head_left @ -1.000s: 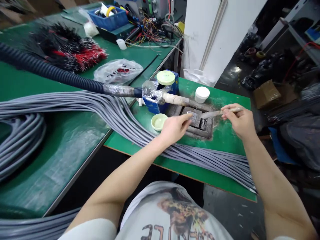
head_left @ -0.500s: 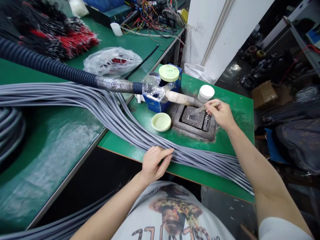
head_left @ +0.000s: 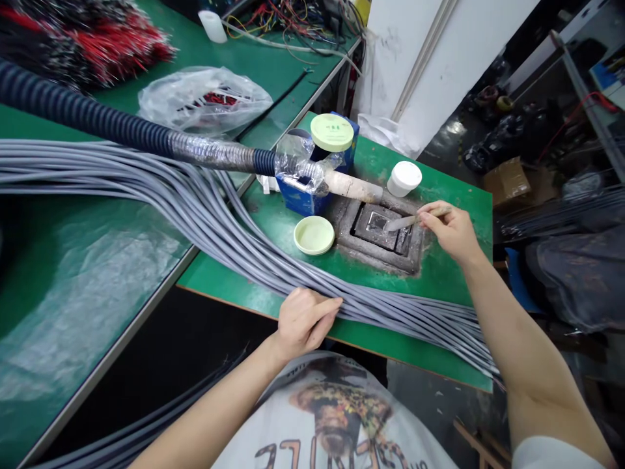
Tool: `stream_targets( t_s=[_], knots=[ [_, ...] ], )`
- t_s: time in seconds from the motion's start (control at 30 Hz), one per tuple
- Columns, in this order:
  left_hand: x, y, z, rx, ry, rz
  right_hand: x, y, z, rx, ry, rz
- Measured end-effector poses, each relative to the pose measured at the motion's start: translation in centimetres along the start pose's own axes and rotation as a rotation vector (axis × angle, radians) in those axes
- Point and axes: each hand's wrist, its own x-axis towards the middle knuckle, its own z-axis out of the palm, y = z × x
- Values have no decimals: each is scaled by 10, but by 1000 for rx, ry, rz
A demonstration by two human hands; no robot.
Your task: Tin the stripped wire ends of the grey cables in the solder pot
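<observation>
My left hand lies on a wide bundle of grey cables, its fingers closed over the strands near the bench's front edge. My right hand pinches a wood-handled metal scraper, whose blade reaches over a square metal solder pot set in a crusted grey surround. A shiny patch shows in the pot near the blade tip. Behind the pot lies a white pipe end, joined to a black corrugated hose with clear plastic wrapping.
A pale green lid and a white jar sit beside the pot. A blue box carries a green-lidded tub. A plastic bag, red-and-black wires and a white wall lie beyond.
My left hand has moved back from the pot onto the cable bundle nearer me. My right hand has shifted the scraper slightly over the pot, and the view has tilted.
</observation>
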Motion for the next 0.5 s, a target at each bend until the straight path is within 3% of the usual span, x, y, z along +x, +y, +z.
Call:
stream_targets(
  t_s=[0.23,0.5],
  knots=[
    [1,0,0,3,5,10,-16,-13,-11,-66,-4,22],
    [1,0,-2,-20,-4,6,-5,-30,19,14,-71,-22]
  ],
)
